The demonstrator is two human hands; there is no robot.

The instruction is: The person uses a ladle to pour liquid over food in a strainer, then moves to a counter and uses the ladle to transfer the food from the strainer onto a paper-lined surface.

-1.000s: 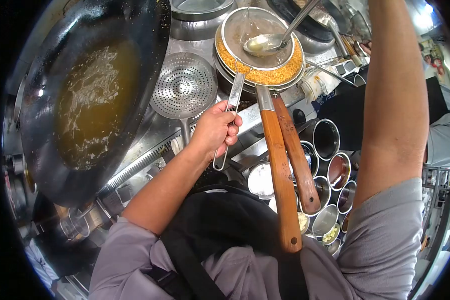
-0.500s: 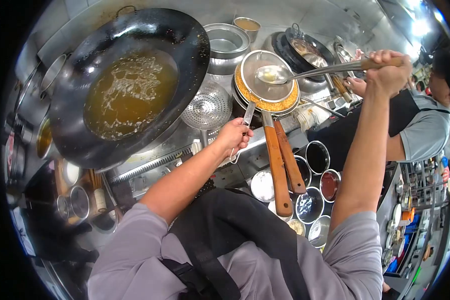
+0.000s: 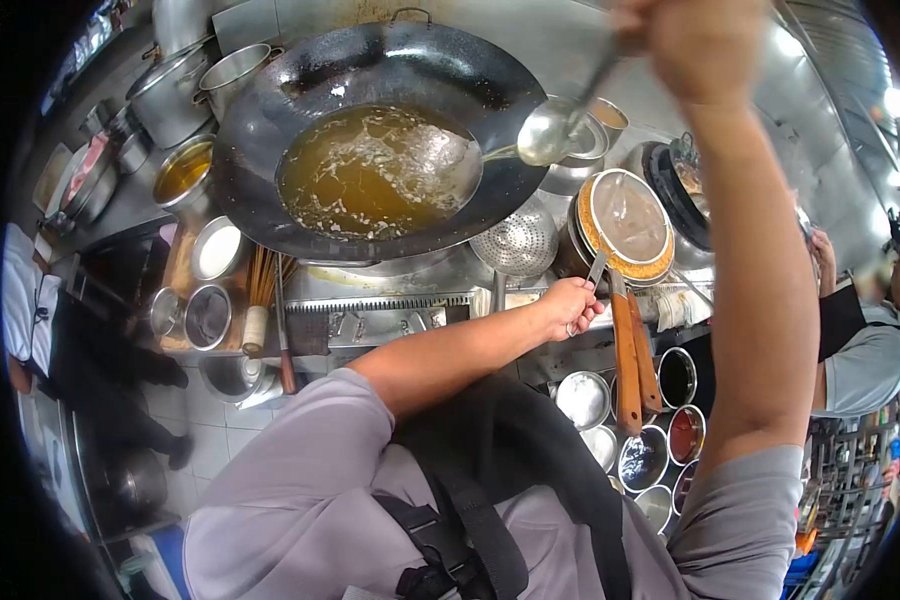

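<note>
My left hand (image 3: 572,308) is closed around the flat metal handle of a fine-mesh strainer (image 3: 632,215). The strainer rests over a larger round vessel of golden crumbs (image 3: 598,238); two wooden handles (image 3: 626,365) stick out below. Raised high, my right hand (image 3: 705,50) grips a ladle (image 3: 545,135), blurred by motion. The ladle's bowl is tilted at the right rim of a big black wok (image 3: 240,190), and a thin yellowish streak runs from its lip towards the wok. Inside the wok lies yellow-brown oil (image 3: 370,185) with pale foam on top.
A perforated skimmer (image 3: 515,240) lies between wok and strainer. Several sauce pots (image 3: 643,456) stand at lower right. On the left are a pot of yellow liquid (image 3: 184,172) and a bundle of skewers (image 3: 260,285). A co-worker (image 3: 870,350) stands at right, another person at far left.
The ladle has gone from over the strainer up and left to the wok's rim, with my right hand lifted. My left hand keeps hold of the strainer. The view has turned left.
</note>
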